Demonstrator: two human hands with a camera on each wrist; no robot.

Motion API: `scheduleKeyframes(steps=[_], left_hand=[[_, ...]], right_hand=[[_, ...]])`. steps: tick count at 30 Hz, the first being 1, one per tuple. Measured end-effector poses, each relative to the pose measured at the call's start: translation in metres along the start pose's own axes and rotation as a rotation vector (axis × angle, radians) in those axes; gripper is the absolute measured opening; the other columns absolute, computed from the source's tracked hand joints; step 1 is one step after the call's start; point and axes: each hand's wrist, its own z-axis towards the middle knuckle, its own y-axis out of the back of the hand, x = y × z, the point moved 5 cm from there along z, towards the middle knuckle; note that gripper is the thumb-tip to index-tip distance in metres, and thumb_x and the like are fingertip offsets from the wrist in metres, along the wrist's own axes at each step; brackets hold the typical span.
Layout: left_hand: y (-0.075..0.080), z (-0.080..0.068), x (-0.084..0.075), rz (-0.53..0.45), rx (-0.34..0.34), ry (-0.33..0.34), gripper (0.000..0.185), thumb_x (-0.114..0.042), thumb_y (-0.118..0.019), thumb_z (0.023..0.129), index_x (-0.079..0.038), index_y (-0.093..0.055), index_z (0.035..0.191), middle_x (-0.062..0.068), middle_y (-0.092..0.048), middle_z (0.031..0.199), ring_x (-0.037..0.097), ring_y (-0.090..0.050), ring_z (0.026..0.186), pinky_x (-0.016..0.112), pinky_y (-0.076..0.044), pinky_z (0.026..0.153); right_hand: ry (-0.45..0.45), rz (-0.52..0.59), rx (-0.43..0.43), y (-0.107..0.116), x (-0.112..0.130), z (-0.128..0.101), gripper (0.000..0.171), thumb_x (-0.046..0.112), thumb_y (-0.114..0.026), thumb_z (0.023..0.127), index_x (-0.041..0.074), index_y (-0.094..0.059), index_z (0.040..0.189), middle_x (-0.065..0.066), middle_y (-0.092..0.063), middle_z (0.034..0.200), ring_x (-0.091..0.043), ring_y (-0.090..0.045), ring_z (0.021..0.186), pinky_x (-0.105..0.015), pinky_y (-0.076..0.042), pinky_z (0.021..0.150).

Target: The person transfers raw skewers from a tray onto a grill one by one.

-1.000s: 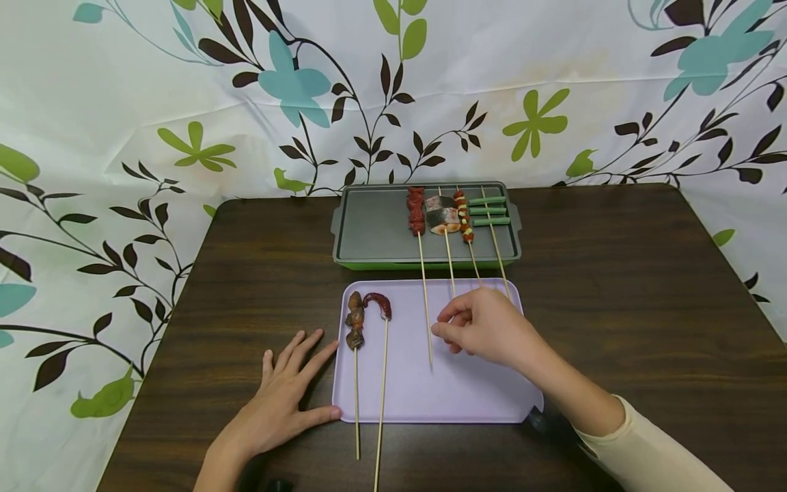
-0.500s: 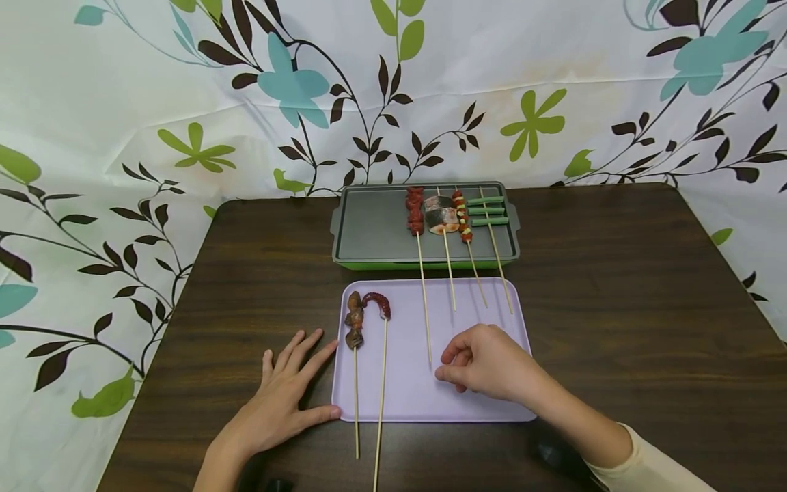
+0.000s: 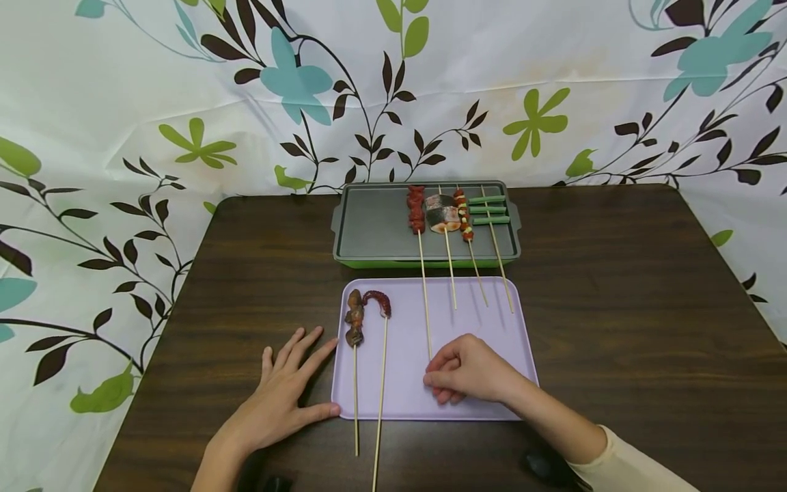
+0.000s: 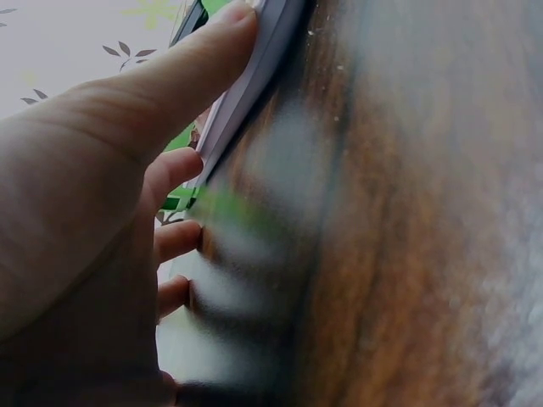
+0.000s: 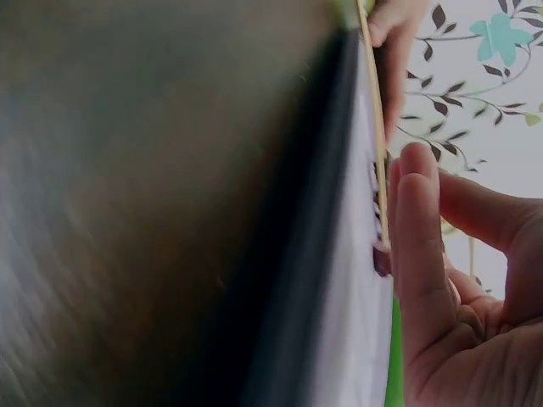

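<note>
My right hand (image 3: 467,372) is over the near part of the lilac tray (image 3: 479,403), thumb and fingertips pinching the bare stick end of the red meat skewer (image 3: 416,210); the fingers hide that end. The meat lies on the grey grill plate (image 3: 375,225), its stick reaching over the tray. My left hand (image 3: 279,403) rests spread on the table, thumb and index fingertips at the tray's left edge. On the tray's left lie a brown chunk skewer (image 3: 354,319) and a curled dark red tentacle skewer (image 3: 378,302), their sticks passing the near edge.
Right of the meat on the plate lie a fish skewer (image 3: 443,213), a thin red and pale skewer (image 3: 464,215) and a green vegetable skewer (image 3: 490,210). Their sticks overhang the tray. The dark wooden table (image 3: 627,328) meets a leaf-patterned cloth (image 3: 443,68) behind.
My right hand has drawn back toward the tray's near edge, then shifted slightly left to the meat skewer's stick end. The left hand and the skewers have stayed put.
</note>
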Motion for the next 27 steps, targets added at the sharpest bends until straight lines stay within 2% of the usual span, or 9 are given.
scheduleKeyframes(steps=[7,12,27], left_hand=[[0.002,0.001,-0.001,-0.002,-0.004,-0.009,0.092,-0.063,-0.07,0.08,-0.032,-0.027,0.156,0.006,-0.015,0.162,0.039,-0.003,0.147,0.078,0.001,0.1],[0.002,0.001,0.0,-0.006,-0.001,0.001,0.092,-0.063,-0.069,0.08,-0.033,-0.027,0.156,0.006,-0.015,0.162,0.038,-0.003,0.147,0.077,0.001,0.101],[0.001,0.0,0.001,-0.024,0.002,0.008,0.093,-0.063,-0.07,0.079,-0.034,-0.026,0.156,0.005,-0.015,0.162,0.038,-0.003,0.148,0.078,0.001,0.1]], right_hand=[[-0.048,0.162,0.027,-0.02,-0.008,0.008,0.018,0.01,-0.074,0.087,-0.007,-0.07,0.092,-0.014,-0.07,0.071,-0.018,-0.07,0.061,-0.031,-0.057,0.054],[-0.063,0.242,0.013,-0.032,-0.011,0.013,0.02,0.01,-0.074,0.087,-0.009,-0.069,0.093,-0.015,-0.071,0.074,-0.018,-0.07,0.062,-0.03,-0.056,0.055],[-0.055,0.268,-0.006,-0.055,-0.012,0.024,0.017,0.009,-0.074,0.086,-0.007,-0.072,0.089,-0.016,-0.071,0.073,-0.019,-0.07,0.06,-0.03,-0.056,0.052]])
